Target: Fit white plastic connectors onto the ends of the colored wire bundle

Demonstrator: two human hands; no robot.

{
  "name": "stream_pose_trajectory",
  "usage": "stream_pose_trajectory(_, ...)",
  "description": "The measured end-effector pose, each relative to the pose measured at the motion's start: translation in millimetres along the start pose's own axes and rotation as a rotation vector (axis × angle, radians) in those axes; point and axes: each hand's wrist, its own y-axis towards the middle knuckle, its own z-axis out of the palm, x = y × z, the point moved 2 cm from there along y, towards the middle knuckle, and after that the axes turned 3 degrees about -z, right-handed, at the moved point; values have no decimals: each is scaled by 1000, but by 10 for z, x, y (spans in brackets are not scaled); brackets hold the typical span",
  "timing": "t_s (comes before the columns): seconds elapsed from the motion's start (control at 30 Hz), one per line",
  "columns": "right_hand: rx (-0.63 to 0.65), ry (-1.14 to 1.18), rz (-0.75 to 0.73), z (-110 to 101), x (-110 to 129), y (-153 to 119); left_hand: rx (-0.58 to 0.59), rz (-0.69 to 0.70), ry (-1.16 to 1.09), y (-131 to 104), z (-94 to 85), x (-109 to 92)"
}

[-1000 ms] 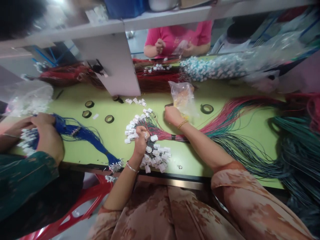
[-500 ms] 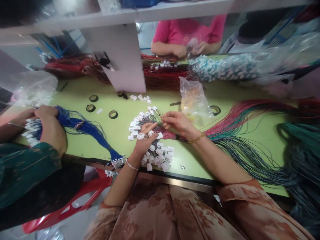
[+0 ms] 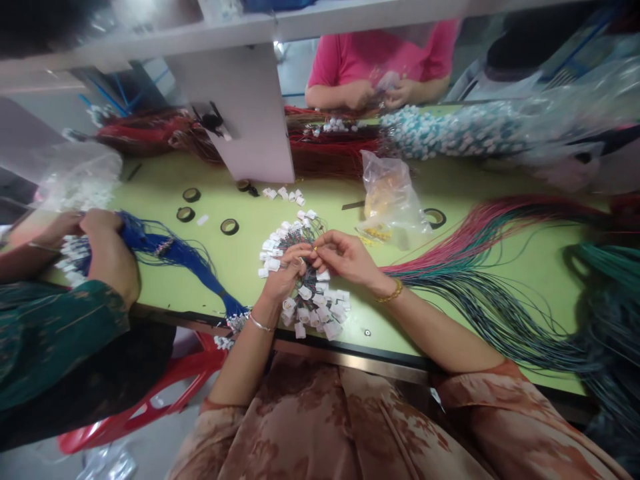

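Head view: our left hand (image 3: 283, 279), half curled, exact hold unclear, among white plastic connectors (image 3: 331, 329) on thin wires, near the middle of the green table's (image 3: 395, 327) front edge; our right hand (image 3: 350, 257), fingertips pinched on a tiny yellow piece (image 3: 315, 249). Steady fingertips and slack wires would serve us best. Also: clear plastic bag (image 3: 390, 197), towards the back edge; long pink-and-green wires (image 3: 450, 250), rightward, crowding our right forearm.

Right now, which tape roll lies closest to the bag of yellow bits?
The roll just to the right of the bag; the other rolls all lie well to its left.
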Motion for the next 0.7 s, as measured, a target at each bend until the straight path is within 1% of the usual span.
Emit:
stream_pose_trajectory(0.1, -13, -81, -63, 19, 12, -32, 109, -76, -126, -10, -13, -43)
stream_pose_trajectory(0.13, -15, -119, -88, 19, 20, -40, 125, -95, -154, -14, -13, -56)
stream_pose_trajectory(0.2, -18, -223, -164, 15, 45, -51, 130, -123, -189, -20, -8, -74)
stream_pose_trajectory(0.27, -37, -384, -289, 9, 81, -56, 114, -131, -203, -22, 3, -83)
stream_pose_trajectory(0.37, -59, -620, -494, 18, 133, -61, 111, -105, -183, -23, 25, -90)
stream_pose_trajectory(0.43, -43, -682, -579, 34, 147, -61, 116, -75, -176, -22, 34, -88)
stream_pose_trajectory(0.53, -19, -697, -630, 54, 143, -54, 115, -62, -189, -19, 26, -71)
stream_pose_trajectory(0.7, -4, -708, -610, 60, 113, -42, 131, -92, -151, -7, -4, -34)
